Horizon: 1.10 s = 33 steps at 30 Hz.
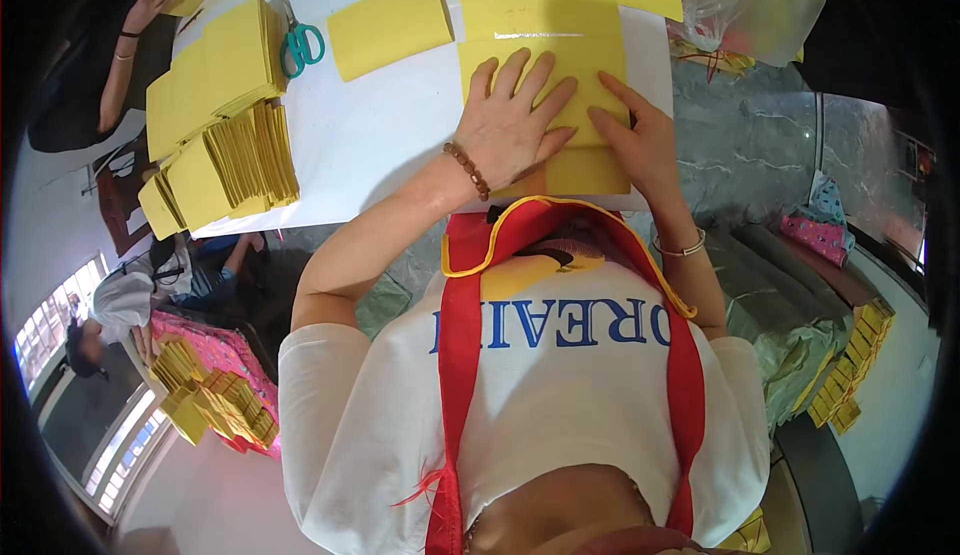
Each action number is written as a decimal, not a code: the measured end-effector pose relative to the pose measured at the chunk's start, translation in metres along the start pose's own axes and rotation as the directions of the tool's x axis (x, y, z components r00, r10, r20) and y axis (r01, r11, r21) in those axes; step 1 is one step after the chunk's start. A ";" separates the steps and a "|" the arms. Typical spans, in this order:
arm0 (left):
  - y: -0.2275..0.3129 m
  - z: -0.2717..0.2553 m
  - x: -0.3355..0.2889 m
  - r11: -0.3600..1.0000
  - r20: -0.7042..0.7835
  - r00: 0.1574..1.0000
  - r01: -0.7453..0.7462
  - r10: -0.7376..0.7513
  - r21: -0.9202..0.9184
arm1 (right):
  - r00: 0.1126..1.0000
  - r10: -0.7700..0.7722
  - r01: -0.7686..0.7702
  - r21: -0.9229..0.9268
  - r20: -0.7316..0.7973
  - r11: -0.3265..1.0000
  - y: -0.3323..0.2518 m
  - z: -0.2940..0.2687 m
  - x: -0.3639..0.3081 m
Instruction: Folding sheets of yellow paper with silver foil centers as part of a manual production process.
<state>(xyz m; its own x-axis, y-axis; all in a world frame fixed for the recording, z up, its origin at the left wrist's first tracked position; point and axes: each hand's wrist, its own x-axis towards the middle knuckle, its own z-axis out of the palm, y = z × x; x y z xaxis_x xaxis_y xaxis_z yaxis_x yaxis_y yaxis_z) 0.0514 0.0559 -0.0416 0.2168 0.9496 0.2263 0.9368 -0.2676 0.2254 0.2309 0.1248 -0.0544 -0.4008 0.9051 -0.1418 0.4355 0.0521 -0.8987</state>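
Yellow paper lies at the table's front edge, straight ahead of me. A thin shiny strip crosses it near the far end, and an orange patch shows by its near edge. My left hand presses flat on the paper with fingers spread, a beaded bracelet at its wrist. At the paper's right side rests my right hand, thumb and index finger apart on its margin; the other fingers curl out of sight. Left of the paper are a smaller yellow piece and teal-handled scissors.
Several stacks of folded yellow paper fill the white table's left side. A clear plastic bag sits at the far right. One person's arm is at the far left; another person is beside bundled yellow paper.
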 end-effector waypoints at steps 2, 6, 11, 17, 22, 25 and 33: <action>0.000 0.003 -0.002 1.000 -0.003 1.000 0.003 -0.003 0.010 | 1.000 0.009 -0.009 0.003 0.019 1.000 -0.011 -0.005 -0.003; -0.001 0.006 -0.003 1.000 0.019 1.000 0.017 -0.017 -0.008 | 0.967 -0.250 0.233 -0.558 0.046 0.796 -0.022 -0.007 -0.021; -0.001 0.008 -0.003 1.000 0.017 1.000 0.014 -0.014 -0.024 | 0.856 -0.383 0.515 -0.652 0.348 0.557 -0.004 0.003 -0.043; -0.009 -0.004 -0.007 0.975 -0.033 0.995 -0.094 0.089 -0.202 | 0.858 -0.376 0.514 -0.621 0.351 0.592 0.002 0.004 -0.042; -0.008 -0.008 -0.009 0.983 0.033 0.990 -0.130 0.135 -0.132 | 0.860 -0.299 0.505 -0.613 0.413 0.607 -0.010 -0.002 -0.039; 0.000 -0.003 -0.009 0.979 -0.020 0.981 -0.194 0.195 0.058 | 0.913 -0.133 0.154 -0.026 0.386 0.988 -0.017 -0.027 -0.028; -0.023 -0.031 -0.008 0.989 -0.177 0.979 -0.120 0.103 -0.087 | 0.972 -0.225 0.233 0.188 -0.060 0.954 -0.020 -0.031 -0.022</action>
<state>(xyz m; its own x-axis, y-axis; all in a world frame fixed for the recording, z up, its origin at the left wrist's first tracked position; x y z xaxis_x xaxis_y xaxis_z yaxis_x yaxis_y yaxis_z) 0.0194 0.0499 -0.0191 0.2607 0.8730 0.4122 0.8767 -0.3929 0.2777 0.2559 0.1172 -0.0203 -0.4394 0.8938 0.0897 0.1707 0.1811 -0.9685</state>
